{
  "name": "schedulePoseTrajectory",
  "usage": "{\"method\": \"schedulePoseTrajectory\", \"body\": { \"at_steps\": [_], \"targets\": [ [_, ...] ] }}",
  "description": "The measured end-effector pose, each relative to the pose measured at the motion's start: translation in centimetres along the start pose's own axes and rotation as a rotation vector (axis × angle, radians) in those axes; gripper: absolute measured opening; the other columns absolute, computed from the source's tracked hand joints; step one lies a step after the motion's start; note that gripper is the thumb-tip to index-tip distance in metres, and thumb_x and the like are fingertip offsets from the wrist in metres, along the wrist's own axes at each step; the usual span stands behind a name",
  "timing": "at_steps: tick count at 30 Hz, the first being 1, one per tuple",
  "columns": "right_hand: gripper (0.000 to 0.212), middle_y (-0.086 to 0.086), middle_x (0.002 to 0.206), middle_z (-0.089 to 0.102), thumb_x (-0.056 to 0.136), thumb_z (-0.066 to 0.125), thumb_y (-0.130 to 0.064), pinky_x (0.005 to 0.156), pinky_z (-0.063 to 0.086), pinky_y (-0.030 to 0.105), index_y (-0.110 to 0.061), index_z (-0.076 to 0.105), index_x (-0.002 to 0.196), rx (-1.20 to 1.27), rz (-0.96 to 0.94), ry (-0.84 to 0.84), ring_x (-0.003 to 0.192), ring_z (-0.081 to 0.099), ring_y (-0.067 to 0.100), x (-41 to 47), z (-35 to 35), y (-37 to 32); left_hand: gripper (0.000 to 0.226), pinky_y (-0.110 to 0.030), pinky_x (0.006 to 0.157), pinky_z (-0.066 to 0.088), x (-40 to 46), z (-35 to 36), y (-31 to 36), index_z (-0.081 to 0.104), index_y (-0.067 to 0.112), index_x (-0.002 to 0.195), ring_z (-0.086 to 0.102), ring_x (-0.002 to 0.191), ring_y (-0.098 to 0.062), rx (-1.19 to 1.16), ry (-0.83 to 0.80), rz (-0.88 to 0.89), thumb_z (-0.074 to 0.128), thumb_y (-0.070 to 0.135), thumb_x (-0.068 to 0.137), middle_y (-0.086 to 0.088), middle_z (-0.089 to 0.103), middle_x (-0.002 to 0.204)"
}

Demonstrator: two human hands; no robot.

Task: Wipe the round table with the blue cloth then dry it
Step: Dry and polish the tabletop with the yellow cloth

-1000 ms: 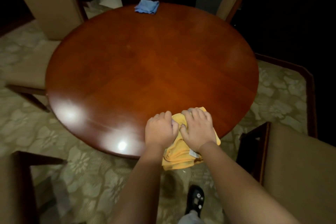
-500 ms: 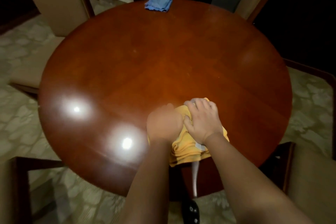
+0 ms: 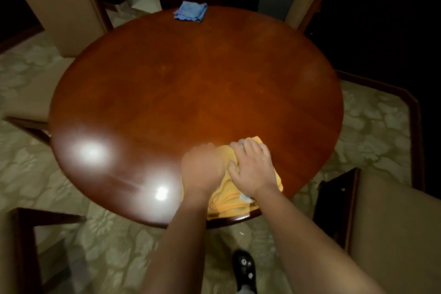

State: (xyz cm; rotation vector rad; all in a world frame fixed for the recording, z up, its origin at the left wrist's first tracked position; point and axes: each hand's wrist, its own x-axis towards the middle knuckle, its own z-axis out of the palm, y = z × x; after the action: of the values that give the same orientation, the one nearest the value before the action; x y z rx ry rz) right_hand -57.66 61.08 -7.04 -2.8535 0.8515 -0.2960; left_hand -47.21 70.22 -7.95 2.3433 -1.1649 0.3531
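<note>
Yellow cloth (image 3: 232, 200) pressed on worktop (image 3: 191, 93) under both hands | left grip (image 3: 201, 169) blurred, state unclear | right grip (image 3: 253, 169) laid flat, fingers released | blue cloth (image 3: 191, 14) left far beyond the grips

hands: left hand (image 3: 202, 169) and right hand (image 3: 253, 169) pushed farther onto the counter (image 3: 191, 93), then drew back near | yellow cloth (image 3: 229, 198): again overhangs near edge

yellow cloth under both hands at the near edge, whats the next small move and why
Probably push the yellow cloth away from the body, toward the middle of the table. Both the left hand and right hand press it at the near edge, the blue cloth lies set aside at the far edge, and most of the top lies ahead of the cloth.
</note>
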Motion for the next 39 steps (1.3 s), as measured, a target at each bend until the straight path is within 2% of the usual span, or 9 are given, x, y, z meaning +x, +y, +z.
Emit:
{"method": "schedulePoseTrajectory", "body": {
  "at_steps": [5, 8, 14, 19, 24, 31, 35, 39],
  "targets": [
    [0.043, -0.001, 0.11, 0.06, 0.084, 0.037, -0.041, 0.092, 0.029, 0.034, -0.02, 0.059, 0.114, -0.037, 0.134, -0.005, 0.106, 0.055, 0.019, -5.5, -0.9, 1.8, 0.026, -0.036, 0.061, 0.041, -2.9, -0.6, 5.5, 0.053, 0.015, 0.067, 0.05, 0.062, -0.026, -0.033, -0.144, -0.137, 0.031, 0.027, 0.077, -0.002, 0.055, 0.065],
    [0.043, -0.001, 0.109, 0.063, 0.082, 0.039, -0.041, 0.092, 0.027, 0.034, -0.02, 0.062, 0.111, -0.03, 0.225, 0.034, 0.104, 0.056, 0.019, -6.8, -1.4, 4.6, 0.027, -0.036, 0.061, 0.042, -2.5, 0.4, 8.2, 0.053, 0.016, 0.067, 0.051, 0.062, -0.024, -0.017, -0.21, -0.058, 0.031, 0.028, 0.079, 0.0, 0.055, 0.064],
    [0.039, -0.002, 0.106, 0.059, 0.08, 0.041, -0.041, 0.092, 0.027, 0.036, -0.02, 0.06, 0.107, 0.009, 0.306, 0.108, 0.102, 0.053, 0.02, -5.0, -1.6, 9.9, 0.025, -0.037, 0.057, 0.044, 1.6, 4.7, 11.4, 0.053, 0.015, 0.067, 0.051, 0.059, -0.024, -0.044, -0.22, 0.139, 0.034, 0.025, 0.08, 0.0, 0.053, 0.062],
    [0.04, -0.001, 0.106, 0.058, 0.081, 0.041, -0.04, 0.093, 0.028, 0.036, -0.019, 0.059, 0.109, 0.042, 0.268, 0.125, 0.103, 0.051, 0.02, -2.3, -1.7, 14.2, 0.022, -0.033, 0.053, 0.035, 5.9, 7.8, 13.5, 0.049, 0.012, 0.063, 0.044, 0.053, -0.023, -0.052, -0.174, 0.234, 0.036, 0.022, 0.077, -0.002, 0.048, 0.057],
    [0.038, -0.003, 0.106, 0.057, 0.081, 0.041, -0.041, 0.092, 0.027, 0.035, -0.021, 0.058, 0.109, 0.058, 0.278, 0.117, 0.104, 0.047, 0.017, 1.5, -2.2, 19.4, 0.023, -0.03, 0.054, 0.029, 10.4, 11.3, 16.5, 0.05, 0.011, 0.063, 0.044, 0.052, -0.023, -0.037, -0.173, 0.254, 0.036, 0.023, 0.076, -0.002, 0.049, 0.057],
    [0.039, -0.002, 0.105, 0.055, 0.083, 0.04, -0.041, 0.09, 0.027, 0.034, -0.02, 0.058, 0.11, 0.057, 0.236, 0.136, 0.103, 0.047, 0.018, 7.2, -2.7, 27.0, 0.027, -0.033, 0.053, 0.035, 16.5, 15.8, 20.7, 0.05, 0.012, 0.066, 0.044, 0.054, -0.024, -0.037, -0.191, 0.217, 0.032, 0.026, 0.081, -0.003, 0.05, 0.059],
    [0.041, -0.001, 0.105, 0.055, 0.082, 0.038, -0.041, 0.091, 0.026, 0.034, -0.019, 0.058, 0.11, 0.028, 0.217, 0.107, 0.103, 0.047, 0.019, 8.3, -3.3, 27.7, 0.029, -0.033, 0.053, 0.036, 17.2, 16.1, 21.0, 0.052, 0.011, 0.067, 0.045, 0.053, -0.024, -0.041, -0.203, 0.24, 0.032, 0.026, 0.082, -0.003, 0.051, 0.059],
    [0.037, -0.001, 0.101, 0.056, 0.075, 0.042, -0.038, 0.089, 0.028, 0.036, -0.019, 0.058, 0.103, 0.058, 0.308, 0.121, 0.099, 0.051, 0.021, 5.5, -3.9, 24.7, 0.027, -0.03, 0.05, 0.03, 14.6, 13.7, 20.4, 0.049, 0.012, 0.064, 0.045, 0.049, -0.024, -0.019, -0.239, 0.283, 0.033, 0.026, 0.081, -0.003, 0.049, 0.056]
  ]
}}
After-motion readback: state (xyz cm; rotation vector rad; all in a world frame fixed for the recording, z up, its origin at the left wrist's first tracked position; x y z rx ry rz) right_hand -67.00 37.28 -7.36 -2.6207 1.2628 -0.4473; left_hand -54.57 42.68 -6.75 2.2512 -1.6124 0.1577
